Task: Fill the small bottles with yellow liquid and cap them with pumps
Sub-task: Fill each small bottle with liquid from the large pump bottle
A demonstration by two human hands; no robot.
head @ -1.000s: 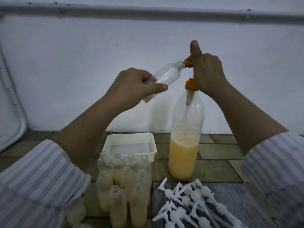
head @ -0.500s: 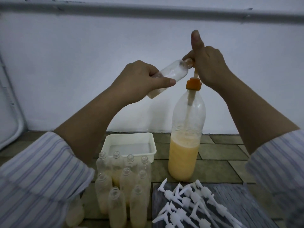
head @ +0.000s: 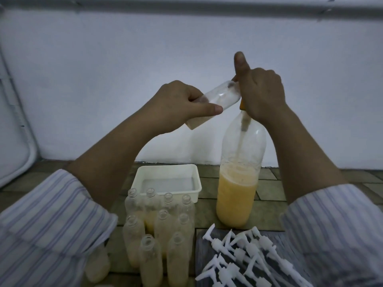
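My left hand (head: 178, 106) holds a small clear bottle (head: 219, 98) tilted, neck up to the right, with a little yellow liquid at its lower end. Its mouth meets the orange pump (head: 242, 105) on top of the big bottle (head: 240, 172), which stands on the tiled floor about a third full of yellow liquid. My right hand (head: 261, 96) is closed over the pump head, thumb raised. In front stand several small uncapped bottles (head: 161, 235), most with pale yellow liquid. A pile of white pump caps (head: 240, 257) lies at the lower right.
A white rectangular tub (head: 198, 183) sits behind the small bottles, against the white wall. The pump caps lie on a dark grey mat (head: 201, 253). A rounded white panel (head: 18, 158) leans at the far left. Striped sleeves cover both forearms.
My right hand has pushed the pump head down onto the big bottle. The small bottle has dropped with it and now holds more yellow liquid at its lower end.
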